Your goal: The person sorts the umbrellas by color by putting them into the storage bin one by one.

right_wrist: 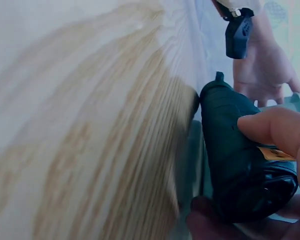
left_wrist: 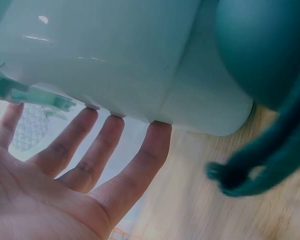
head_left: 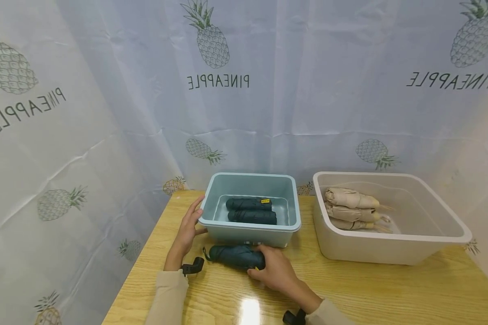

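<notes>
My right hand grips one end of a folded dark umbrella, thumb on one side and fingers on the other. It lies roughly level in front of a light blue bin; a yellow tag shows near my thumb in the right wrist view. The umbrella's rounded end and wrist strap appear in the left wrist view. Fairly straight fingers of my left hand touch the bin's left side. Inside the bin lie two more folded dark umbrellas, side by side, one with a yellow tag.
To the right stands a larger white bin holding several folded beige umbrellas at its left end. Both bins stand on a wooden table. A pineapple-print curtain hangs behind and to the left.
</notes>
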The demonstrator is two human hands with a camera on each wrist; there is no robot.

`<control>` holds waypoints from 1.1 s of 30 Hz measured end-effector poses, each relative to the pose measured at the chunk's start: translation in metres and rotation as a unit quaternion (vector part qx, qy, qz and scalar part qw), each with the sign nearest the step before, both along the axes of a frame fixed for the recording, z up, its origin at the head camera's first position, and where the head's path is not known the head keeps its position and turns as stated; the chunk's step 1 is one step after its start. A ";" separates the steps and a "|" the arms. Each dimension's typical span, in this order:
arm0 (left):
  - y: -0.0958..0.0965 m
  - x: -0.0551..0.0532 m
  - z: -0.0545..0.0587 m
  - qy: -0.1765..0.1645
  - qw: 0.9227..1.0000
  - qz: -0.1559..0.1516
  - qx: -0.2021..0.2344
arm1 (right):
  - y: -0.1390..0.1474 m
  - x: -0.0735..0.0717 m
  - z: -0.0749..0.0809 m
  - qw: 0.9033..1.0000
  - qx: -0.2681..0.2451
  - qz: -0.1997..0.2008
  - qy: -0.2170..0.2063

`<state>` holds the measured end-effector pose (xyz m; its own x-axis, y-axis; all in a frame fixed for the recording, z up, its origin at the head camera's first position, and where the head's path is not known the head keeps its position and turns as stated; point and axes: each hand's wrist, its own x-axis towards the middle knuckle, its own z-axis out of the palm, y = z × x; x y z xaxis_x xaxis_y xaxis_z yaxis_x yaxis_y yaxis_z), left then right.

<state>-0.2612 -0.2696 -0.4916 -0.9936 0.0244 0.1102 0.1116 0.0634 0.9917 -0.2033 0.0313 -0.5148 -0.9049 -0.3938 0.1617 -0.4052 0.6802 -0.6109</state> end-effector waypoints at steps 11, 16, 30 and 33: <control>-0.002 0.000 -0.001 -0.001 1.000 0.001 -0.001 | 0.006 0.005 0.014 0.994 -0.102 0.010 -0.039; -0.002 -0.001 -0.003 -0.002 1.000 0.000 0.001 | 0.008 0.005 0.018 0.984 -0.156 0.018 -0.079; -0.001 0.000 -0.001 0.000 1.000 -0.007 -0.002 | 0.014 0.007 0.029 0.944 -0.263 0.066 -0.188; -0.001 0.000 -0.001 -0.001 1.000 -0.006 -0.001 | 0.016 0.007 0.032 0.934 -0.282 0.078 -0.207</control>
<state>-0.2611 -0.2708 -0.4931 -0.9935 0.0360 0.1080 0.1102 0.0647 0.9918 -0.1963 0.0469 -0.4832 -0.8746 -0.4838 0.0318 -0.1219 0.1560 -0.9802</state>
